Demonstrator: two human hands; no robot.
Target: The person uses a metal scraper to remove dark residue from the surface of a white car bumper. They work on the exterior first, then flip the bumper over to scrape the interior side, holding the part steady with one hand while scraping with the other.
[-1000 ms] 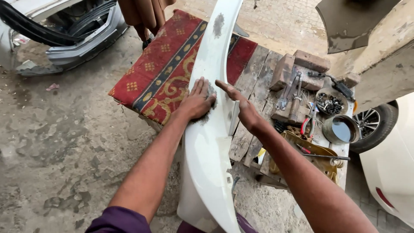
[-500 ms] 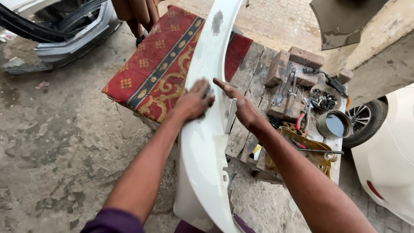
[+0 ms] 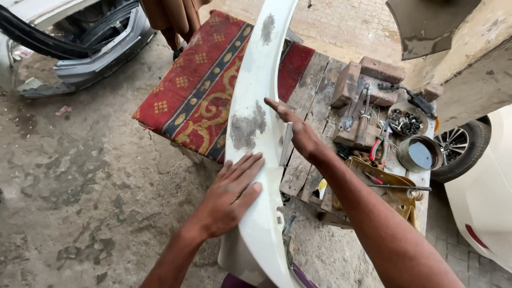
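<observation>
Long white car body panel (image 3: pixel 260 106), curved, stood on edge across a wooden pallet table (image 3: pixel 312 96) and a red patterned rug (image 3: pixel 197 90), running from the far end down toward the wearer. Grey sanded or filled patches (image 3: pixel 248 128) mid-panel and near the top. Likely light for its length, stiff along the curve but springy at the ends; painted skin smooth and slippery, easily scratched; best taken by the folded lower edge or steadied flat-handed on the face. Left hand (image 3: pixel 229 194) laid flat on the panel face below the grey patch, fingers spread and extended, gripping nothing. Right hand (image 3: pixel 298 133) resting against the panel's inner edge, fingers straight, forefinger pointing out, nothing grasped. White car (image 3: pixel 480 197) with wheel at right; stripped grey bumper (image 3: pixel 101 45) upper left. On the table: bricks (image 3: pixel 381 69), hammer (image 3: pixel 362 125), red-handled pliers (image 3: pixel 380 146), round tin (image 3: pixel 418 154), dish of small hardware (image 3: pixel 405 121). No labels or signs legible; one small yellow-and-white package (image 3: pixel 320 189) under the table edge.
</observation>
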